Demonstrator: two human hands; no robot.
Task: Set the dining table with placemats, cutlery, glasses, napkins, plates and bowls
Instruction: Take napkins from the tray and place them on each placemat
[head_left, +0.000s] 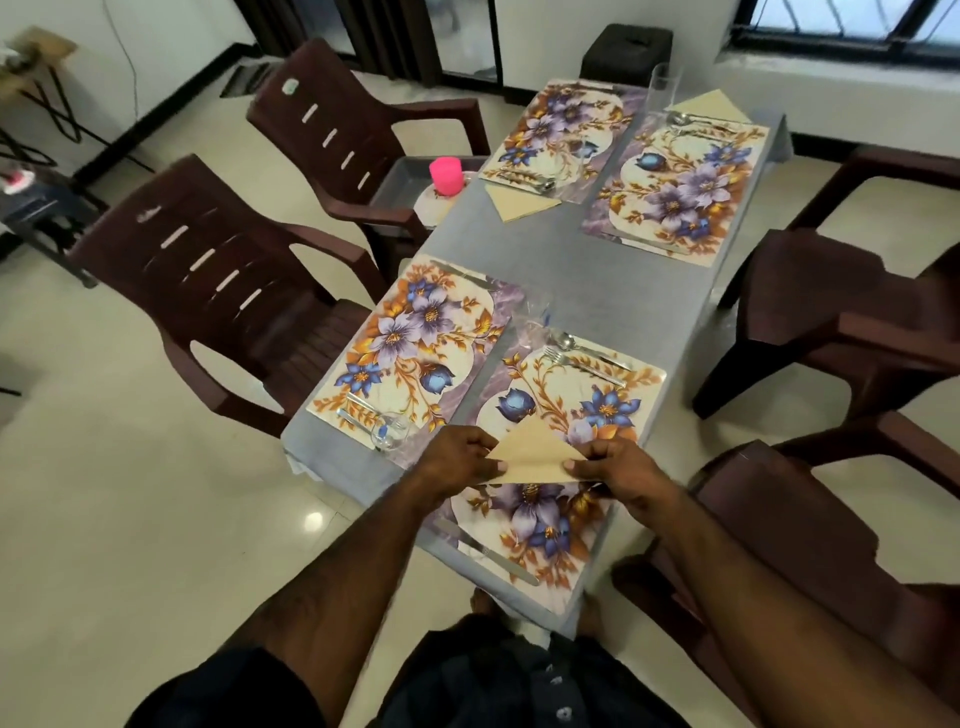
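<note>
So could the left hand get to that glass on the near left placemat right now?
Probably not at once: the left hand and the right hand both pinch the folded napkin. The glass stands close beside the left hand with nothing between them.

Brown plastic chairs (223, 280) on glossy cream floor (130, 519).

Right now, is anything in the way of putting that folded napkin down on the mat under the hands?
Nothing visible blocks it. The tan triangular paper napkin hangs over a bare patch of the flowered placemat; the silver knife lies at its near edge.
</note>
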